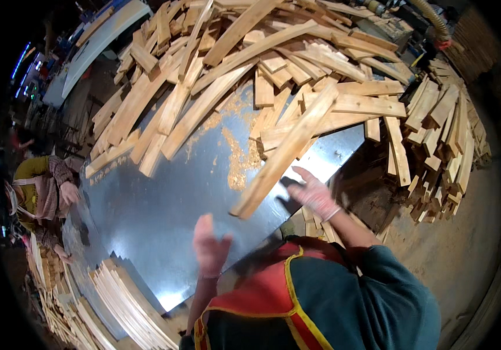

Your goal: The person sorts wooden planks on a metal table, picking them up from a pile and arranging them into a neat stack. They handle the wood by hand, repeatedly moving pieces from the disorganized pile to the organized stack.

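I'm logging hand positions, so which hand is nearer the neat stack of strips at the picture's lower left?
Left. In the picture, the left hand is above and right of the neat stack; the right hand is farther up and right, beside a long plank.

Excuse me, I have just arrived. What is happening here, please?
At a metal table, someone's left hand is open near the closest end of a long board, and their right hand is open at its right side. Neither seems to grip it. A pile of wooden boards covers the table's far part; another person is at the table's left edge.
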A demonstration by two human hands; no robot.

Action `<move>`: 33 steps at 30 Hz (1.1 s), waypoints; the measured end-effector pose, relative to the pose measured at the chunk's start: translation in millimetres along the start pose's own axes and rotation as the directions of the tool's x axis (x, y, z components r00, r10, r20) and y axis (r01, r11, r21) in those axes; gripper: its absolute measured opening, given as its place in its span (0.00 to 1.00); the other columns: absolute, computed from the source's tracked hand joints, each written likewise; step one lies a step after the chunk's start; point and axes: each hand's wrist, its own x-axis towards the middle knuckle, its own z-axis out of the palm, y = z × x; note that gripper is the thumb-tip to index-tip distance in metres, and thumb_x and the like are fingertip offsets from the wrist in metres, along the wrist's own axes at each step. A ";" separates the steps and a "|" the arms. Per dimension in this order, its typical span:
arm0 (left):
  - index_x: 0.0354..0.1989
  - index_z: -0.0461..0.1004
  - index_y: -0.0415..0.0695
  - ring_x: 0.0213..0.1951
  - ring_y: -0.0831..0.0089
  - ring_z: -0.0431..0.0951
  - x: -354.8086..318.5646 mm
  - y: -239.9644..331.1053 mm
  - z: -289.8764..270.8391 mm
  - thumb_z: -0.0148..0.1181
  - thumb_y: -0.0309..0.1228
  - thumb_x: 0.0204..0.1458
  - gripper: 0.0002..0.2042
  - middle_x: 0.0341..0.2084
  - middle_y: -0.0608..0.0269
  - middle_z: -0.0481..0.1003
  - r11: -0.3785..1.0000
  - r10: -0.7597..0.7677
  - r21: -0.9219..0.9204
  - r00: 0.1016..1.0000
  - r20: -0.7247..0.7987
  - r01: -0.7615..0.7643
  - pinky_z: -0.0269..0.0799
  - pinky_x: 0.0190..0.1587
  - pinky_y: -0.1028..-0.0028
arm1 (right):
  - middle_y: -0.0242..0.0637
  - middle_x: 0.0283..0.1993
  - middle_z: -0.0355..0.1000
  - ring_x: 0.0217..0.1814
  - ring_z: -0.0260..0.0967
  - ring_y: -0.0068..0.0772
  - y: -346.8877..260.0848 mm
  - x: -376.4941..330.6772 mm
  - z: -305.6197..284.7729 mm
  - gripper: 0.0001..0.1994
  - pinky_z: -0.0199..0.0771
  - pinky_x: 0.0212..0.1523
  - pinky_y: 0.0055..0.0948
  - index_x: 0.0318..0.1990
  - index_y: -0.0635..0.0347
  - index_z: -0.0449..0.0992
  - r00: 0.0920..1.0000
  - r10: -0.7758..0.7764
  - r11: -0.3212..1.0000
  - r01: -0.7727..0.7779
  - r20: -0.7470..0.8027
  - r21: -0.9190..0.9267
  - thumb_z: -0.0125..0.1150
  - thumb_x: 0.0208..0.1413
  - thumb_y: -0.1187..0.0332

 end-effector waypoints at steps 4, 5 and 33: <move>0.68 0.66 0.42 0.49 0.50 0.77 66.2 51.6 35.9 0.76 0.48 0.44 0.43 0.53 0.50 0.76 0.989 0.010 0.149 0.998 0.066 -0.020 0.72 0.55 0.50 | 0.38 0.49 0.79 0.50 0.75 0.33 65.4 86.2 -94.9 0.27 0.76 0.53 0.34 0.64 0.67 0.73 0.778 0.281 0.957 -0.188 -0.561 0.219 0.65 0.64 0.57; 0.70 0.65 0.43 0.50 0.52 0.77 80.1 55.6 49.4 0.75 0.51 0.45 0.44 0.53 0.52 0.76 0.961 0.062 0.265 0.996 0.062 -0.076 0.72 0.56 0.52 | 0.36 0.44 0.77 0.44 0.72 0.36 101.7 115.6 -130.6 0.20 0.75 0.50 0.38 0.55 0.61 0.74 0.749 0.445 0.821 -0.123 -0.491 0.557 0.64 0.66 0.56; 0.71 0.66 0.31 0.56 0.67 0.78 -123.9 -162.2 -64.0 0.61 0.25 0.60 0.29 0.58 0.53 0.79 -0.042 -0.682 -0.901 0.647 0.341 0.431 0.71 0.62 0.71 | 0.42 0.42 0.80 0.38 0.80 0.37 -78.6 36.9 310.1 0.16 0.83 0.40 0.38 0.55 0.66 0.75 0.854 0.227 0.830 -0.421 0.468 0.365 0.66 0.60 0.77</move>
